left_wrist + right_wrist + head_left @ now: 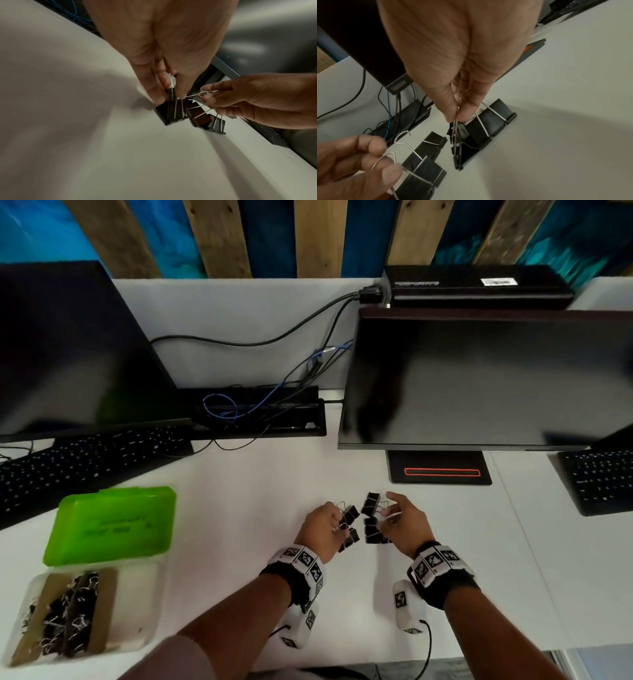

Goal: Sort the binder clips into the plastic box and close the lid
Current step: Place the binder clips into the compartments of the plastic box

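- The left hand [320, 527] pinched the wire handles of black binder clips [349, 515], its grip clamped on them; the wrist views showed at least two clip bodies hanging from its fingertips [376, 144] down to the white table [239, 525].
- The right hand [402, 520] likewise held a bunch of binder clips by their wire loops, grip clamped; several black bodies [371, 523] fanned out below it, their lower edges on or just above the table.
- The two bunches lay just beside each other, between the hands, in the middle of the table.
- The plastic box [144, 621] stood well apart at the person's near left, open, its green lid [113, 522] folded back on the far side, many clips already inside.
- Judged from this, the left hand was the nearer to the box; the carry would run leftward and toward the person, entering the tray from its right side.
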`<act>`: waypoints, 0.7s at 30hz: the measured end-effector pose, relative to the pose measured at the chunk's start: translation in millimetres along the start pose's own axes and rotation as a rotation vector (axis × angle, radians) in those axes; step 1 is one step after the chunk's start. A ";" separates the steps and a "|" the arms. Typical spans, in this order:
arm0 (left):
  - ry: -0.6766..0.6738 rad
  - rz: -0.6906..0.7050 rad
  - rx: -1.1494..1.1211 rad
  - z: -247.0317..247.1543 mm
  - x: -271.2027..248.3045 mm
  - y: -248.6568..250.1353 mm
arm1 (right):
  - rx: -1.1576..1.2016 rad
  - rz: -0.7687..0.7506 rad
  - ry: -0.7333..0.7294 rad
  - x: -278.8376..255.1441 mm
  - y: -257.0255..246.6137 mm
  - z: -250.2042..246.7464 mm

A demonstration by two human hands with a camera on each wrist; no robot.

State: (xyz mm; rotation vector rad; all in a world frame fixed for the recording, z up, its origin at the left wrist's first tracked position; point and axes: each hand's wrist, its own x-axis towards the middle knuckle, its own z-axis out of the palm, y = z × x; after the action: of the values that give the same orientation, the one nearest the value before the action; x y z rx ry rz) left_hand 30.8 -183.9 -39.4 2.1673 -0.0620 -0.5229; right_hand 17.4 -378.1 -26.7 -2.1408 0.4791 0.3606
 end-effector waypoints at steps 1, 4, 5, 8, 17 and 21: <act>-0.030 -0.027 -0.013 -1.3 0.6 0.4 | 0.002 0.007 0.001 1.4 -0.6 -0.6; -0.093 -0.045 -0.006 -3.9 1.9 3.4 | -0.038 0.006 0.008 3.3 -2.0 -1.8; -0.109 -0.032 0.011 -4.4 2.0 4.6 | -0.055 0.004 0.016 3.5 -2.5 -1.8; -0.123 0.022 0.087 -4.8 2.0 5.6 | -0.057 0.043 0.041 4.3 -5.0 -0.7; -0.149 0.174 0.126 -8.8 1.1 -0.3 | 0.004 0.032 0.081 2.3 -18.5 9.2; -0.189 0.199 0.212 -12.8 5.8 2.4 | -0.055 0.022 0.058 -0.1 -21.9 10.5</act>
State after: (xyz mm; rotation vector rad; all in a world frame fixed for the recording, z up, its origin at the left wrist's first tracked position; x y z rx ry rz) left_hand 41.4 -177.0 -32.8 2.2782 -0.4499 -0.6270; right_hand 26.6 -357.8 -17.0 -2.2060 0.5313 0.3282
